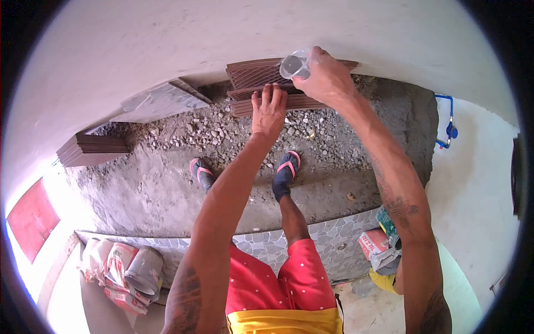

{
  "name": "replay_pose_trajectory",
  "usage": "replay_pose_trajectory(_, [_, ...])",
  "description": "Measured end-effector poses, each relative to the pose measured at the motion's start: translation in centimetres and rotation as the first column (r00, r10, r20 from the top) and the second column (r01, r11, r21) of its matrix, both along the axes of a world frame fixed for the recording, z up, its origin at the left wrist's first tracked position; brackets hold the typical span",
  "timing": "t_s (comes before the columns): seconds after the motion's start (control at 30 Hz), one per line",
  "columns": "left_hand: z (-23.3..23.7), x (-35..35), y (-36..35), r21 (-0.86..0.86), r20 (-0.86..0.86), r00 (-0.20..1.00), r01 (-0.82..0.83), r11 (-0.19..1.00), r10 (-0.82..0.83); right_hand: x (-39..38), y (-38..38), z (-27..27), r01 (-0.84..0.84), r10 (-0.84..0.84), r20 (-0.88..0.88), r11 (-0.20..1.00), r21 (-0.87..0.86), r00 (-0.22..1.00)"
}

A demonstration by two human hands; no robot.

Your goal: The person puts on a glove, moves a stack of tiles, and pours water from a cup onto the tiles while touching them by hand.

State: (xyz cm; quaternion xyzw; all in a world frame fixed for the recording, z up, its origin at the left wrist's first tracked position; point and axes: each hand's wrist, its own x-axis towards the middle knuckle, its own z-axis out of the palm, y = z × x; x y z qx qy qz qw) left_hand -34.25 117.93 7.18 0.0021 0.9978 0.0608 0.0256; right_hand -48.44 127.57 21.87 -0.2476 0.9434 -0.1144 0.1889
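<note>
My right hand [328, 80] grips a clear plastic cup [295, 64], tilted over a row of brown tiles. The cup's contents are hard to make out. Against the wall leans a brown tile with a grid-patterned face [253, 75]. In front of it, more brown tiles [245, 107] stand stacked on edge. My left hand [270, 111] has its fingers hooked over the top edge of these front tiles, with a gap between them and the tile behind. The left thumb is hidden.
Loose gravel [217, 131] covers the rough cement ledge where my feet stand. Grey tiles [164, 103] and another brown tile stack [92, 149] lean at left. A bucket [144, 270] and sacks are below left; a cement sack [374, 244] is below right. A blue pipe [451, 119] runs along the right wall.
</note>
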Motion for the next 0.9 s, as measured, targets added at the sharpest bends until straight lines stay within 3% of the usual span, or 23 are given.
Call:
replay_pose_trajectory(0.4, [0.1, -0.1, -0.1, -0.005, 0.148, 0.988, 0.034, 0.999, -0.033, 1.7, -5.9, 1.5, -0.168, 0.166, -0.033, 0.984, -0.067, 0.986])
replay_pose_trajectory(0.5, [-0.3, -0.2, -0.2, 0.028, 0.081, 0.996, 0.036, 0.999, -0.038, 1.8, -6.4, 2.0, -0.16, 0.16, -0.008, 0.984, -0.081, 0.987])
replay_pose_trajectory(0.6, [-0.5, -0.3, -0.5, 0.006, 0.076, 0.995, 0.058, 0.998, -0.058, 1.9, -6.1, 2.3, -0.108, 0.11, 0.017, 0.987, -0.118, 0.994])
replay_pose_trajectory(0.8, [-0.3, -1.2, -1.1, 0.057, -0.092, 0.994, 0.067, 0.996, -0.062, 2.4, -2.3, 0.9, 0.093, -0.099, 0.002, 0.927, -0.364, 0.995])
replay_pose_trajectory(0.9, [-0.5, -1.7, -1.4, -0.011, -0.04, 0.995, 0.093, 0.996, -0.093, 2.6, 0.7, 1.4, 0.221, -0.221, 0.043, 0.903, -0.37, 0.974])
